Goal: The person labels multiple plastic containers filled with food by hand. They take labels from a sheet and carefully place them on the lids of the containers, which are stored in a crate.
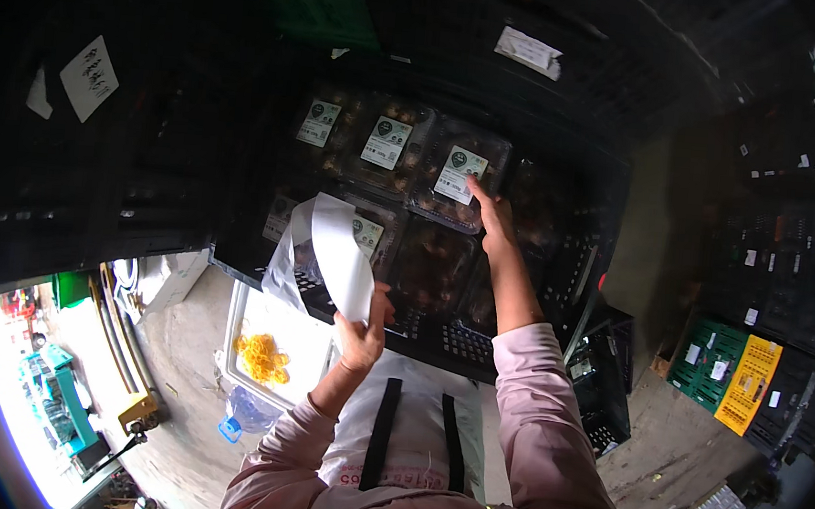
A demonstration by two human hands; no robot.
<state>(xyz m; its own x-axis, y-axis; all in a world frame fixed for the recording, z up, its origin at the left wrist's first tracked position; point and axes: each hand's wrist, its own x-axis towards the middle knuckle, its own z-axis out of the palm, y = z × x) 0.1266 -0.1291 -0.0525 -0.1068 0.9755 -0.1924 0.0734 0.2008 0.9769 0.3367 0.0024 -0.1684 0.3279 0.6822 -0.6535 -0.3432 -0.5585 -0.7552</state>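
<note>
My left hand (360,339) is closed around a looping white label strip (339,249), which curls up over the front boxes. My right hand (494,218) reaches to a clear plastic lidded box (451,215), one outstretched finger touching the white-and-green label (460,174) on its lid. To the left, a second labelled box (386,148) and a third labelled box (319,133) stand in the same row. Nearer me, an unlabelled clear box (431,261) sits beside a labelled one partly hidden by the strip. Small, brownish round pieces show dimly through the lids.
A black perforated crate (477,346) holds the boxes. At the lower left, a white tub (238,337) contains yellow rubber bands (262,358), with a clear plastic bottle (247,412) beside it. Green crates (706,357), a yellow crate (749,385) and stacked black crates stand at right.
</note>
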